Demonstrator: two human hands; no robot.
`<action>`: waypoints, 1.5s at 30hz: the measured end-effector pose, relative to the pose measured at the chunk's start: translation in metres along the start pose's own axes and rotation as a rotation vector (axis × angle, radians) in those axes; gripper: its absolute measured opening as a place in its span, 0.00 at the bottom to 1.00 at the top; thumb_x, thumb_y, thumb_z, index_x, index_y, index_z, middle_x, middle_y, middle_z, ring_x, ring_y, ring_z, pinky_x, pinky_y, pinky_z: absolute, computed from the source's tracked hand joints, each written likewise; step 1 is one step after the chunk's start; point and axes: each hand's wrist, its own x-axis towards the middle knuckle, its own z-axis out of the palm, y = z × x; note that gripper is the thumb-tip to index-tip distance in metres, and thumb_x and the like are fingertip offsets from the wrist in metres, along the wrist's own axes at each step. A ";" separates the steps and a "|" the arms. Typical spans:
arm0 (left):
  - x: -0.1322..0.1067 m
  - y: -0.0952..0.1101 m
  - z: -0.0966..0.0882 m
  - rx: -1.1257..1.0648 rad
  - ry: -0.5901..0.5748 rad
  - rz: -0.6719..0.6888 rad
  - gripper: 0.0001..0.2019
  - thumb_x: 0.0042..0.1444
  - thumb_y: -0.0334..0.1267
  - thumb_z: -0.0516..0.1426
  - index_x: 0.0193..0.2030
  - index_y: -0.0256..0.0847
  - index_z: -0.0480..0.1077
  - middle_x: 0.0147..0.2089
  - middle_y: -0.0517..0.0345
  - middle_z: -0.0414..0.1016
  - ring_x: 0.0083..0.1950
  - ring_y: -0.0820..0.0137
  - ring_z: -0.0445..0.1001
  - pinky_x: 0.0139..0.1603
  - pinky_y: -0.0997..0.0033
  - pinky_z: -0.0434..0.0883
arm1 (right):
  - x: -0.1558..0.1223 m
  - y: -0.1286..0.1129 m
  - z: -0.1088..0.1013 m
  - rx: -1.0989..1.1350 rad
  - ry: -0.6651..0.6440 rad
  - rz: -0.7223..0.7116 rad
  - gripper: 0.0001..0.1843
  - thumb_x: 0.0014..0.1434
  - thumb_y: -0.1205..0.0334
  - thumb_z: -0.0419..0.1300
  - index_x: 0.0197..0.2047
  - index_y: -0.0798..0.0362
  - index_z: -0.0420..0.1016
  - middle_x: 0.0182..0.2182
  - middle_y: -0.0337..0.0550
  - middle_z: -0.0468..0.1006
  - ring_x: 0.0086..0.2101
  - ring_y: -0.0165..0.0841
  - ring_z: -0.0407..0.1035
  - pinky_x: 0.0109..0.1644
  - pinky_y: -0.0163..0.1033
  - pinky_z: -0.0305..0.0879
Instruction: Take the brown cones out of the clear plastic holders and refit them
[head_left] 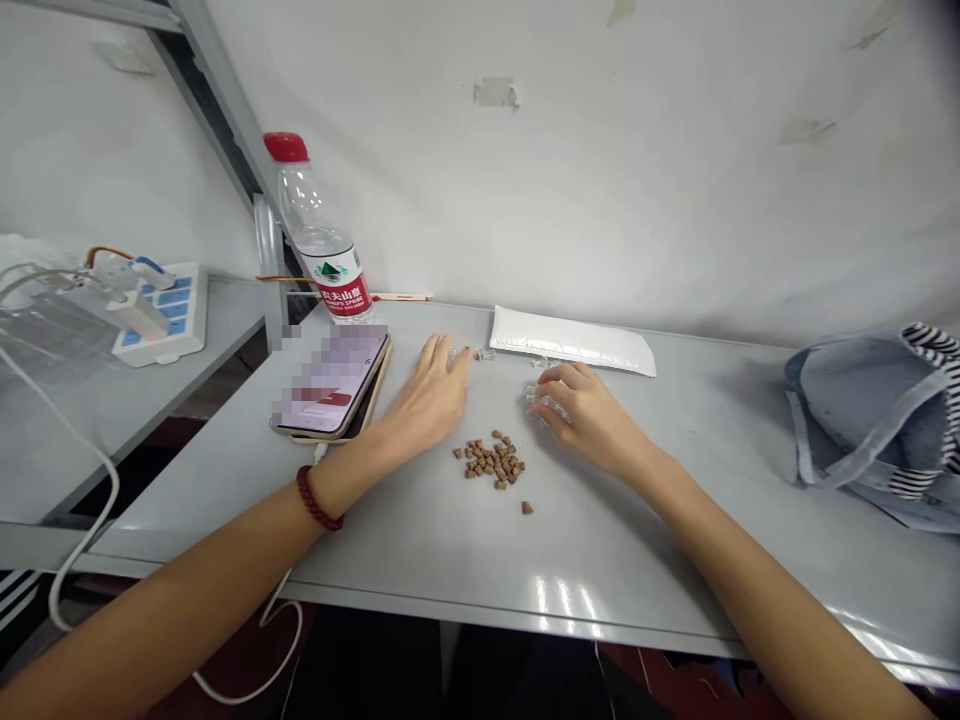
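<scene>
My left hand [433, 398] rests on the grey table, its thumb and fingers loosely closed round a small clear vial that is mostly hidden. Just right of its thumb a clear vial [486, 355] with a bit of brown in it lies on its side. My right hand [581, 412] curls its fingers and thumb around a small clear vial [533, 397]; whether there is more than one in its grasp I cannot make out. Another clear piece [545, 362] lies beyond the fingertips. Between the hands, nearer to me, sits a loose pile of brown pellets [491, 462], with one pellet [527, 508] apart.
A white packet [574, 340] lies by the wall. To the left are a charging phone [330, 385] on another flat item, and a water bottle [330, 265] with a red cap. A power strip [184, 310] stands far left; a blue-grey bag [862, 420] sits at right.
</scene>
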 end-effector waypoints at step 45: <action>-0.015 0.035 -0.027 -0.954 -0.228 -0.234 0.10 0.52 0.36 0.59 0.41 0.37 0.68 0.35 0.57 0.75 0.38 0.69 0.76 0.40 0.67 0.75 | -0.002 -0.044 0.007 -0.082 0.252 -0.201 0.14 0.66 0.69 0.47 0.34 0.54 0.72 0.28 0.44 0.75 0.30 0.34 0.64 0.39 0.40 0.58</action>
